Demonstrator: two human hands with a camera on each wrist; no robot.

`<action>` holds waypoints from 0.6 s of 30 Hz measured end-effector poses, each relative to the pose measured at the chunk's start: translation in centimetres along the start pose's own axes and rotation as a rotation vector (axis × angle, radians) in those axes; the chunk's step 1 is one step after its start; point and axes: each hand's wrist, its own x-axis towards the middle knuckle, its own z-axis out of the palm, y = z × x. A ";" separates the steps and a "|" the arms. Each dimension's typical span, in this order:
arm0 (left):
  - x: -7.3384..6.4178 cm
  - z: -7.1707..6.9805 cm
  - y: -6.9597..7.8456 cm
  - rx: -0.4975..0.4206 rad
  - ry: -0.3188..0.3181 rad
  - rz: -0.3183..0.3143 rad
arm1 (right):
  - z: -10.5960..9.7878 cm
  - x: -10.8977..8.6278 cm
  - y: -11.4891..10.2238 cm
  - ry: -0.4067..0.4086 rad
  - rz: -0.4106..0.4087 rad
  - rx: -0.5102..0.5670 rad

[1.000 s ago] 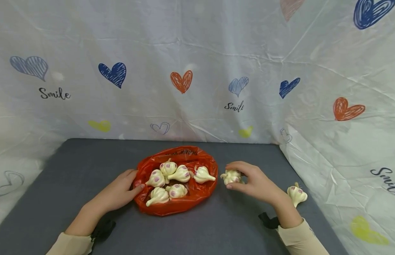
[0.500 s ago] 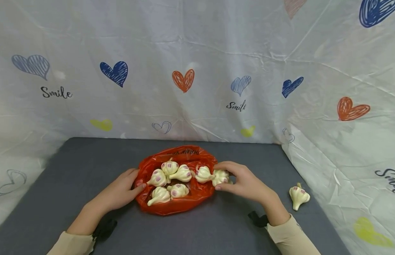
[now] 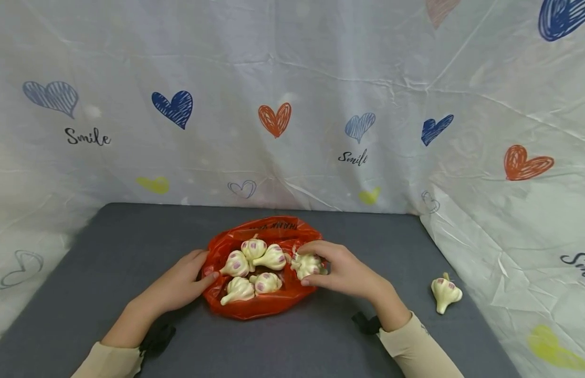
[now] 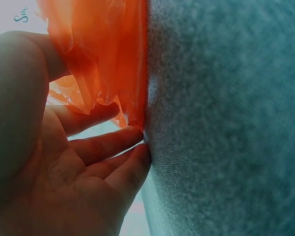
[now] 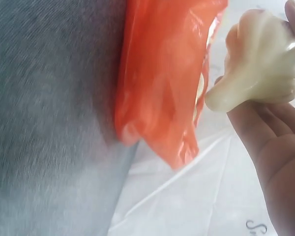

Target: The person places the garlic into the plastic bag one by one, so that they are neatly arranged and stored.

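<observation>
A red plastic bag (image 3: 254, 310) lies spread on the table, its mouth facing up, with several white, purple-marked garlic bulbs (image 3: 239, 290) inside. My left hand (image 3: 176, 281) pinches the bag's left rim, thumb over the edge and fingers outside. In the left wrist view the orange-looking plastic (image 4: 105, 54) hangs between thumb and fingers. Over the right side of the bag, my right hand (image 3: 346, 270) holds a garlic bulb (image 3: 305, 266) between thumb and fingers. The right wrist view shows that bulb (image 5: 263, 59) raised above the bag's rim, stem pointing toward it. It hides the bulb underneath.
One more garlic bulb (image 3: 446, 294) lies on the dark grey table (image 3: 321, 336) near its right edge. A pale sheet (image 3: 217, 157) printed with hearts hangs behind the table and along the right side. Black straps (image 3: 366, 323) are on both wrists.
My right hand has carried its garlic bulb leftward, from beside the bag to above its right part. The left hand stays at the left rim. The view has shifted slightly.
</observation>
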 end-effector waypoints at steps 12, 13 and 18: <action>0.1 0.1 -0.3 -0.005 0.001 -0.002 | 2.4 1.6 -0.1 -0.093 -0.008 0.033; 0.1 0.1 -0.3 -0.002 0.002 0.000 | 2.5 1.6 -0.2 -0.103 -0.004 0.039; 0.1 0.2 -0.3 0.005 0.018 0.013 | 3.1 1.9 -0.2 -0.126 0.010 0.035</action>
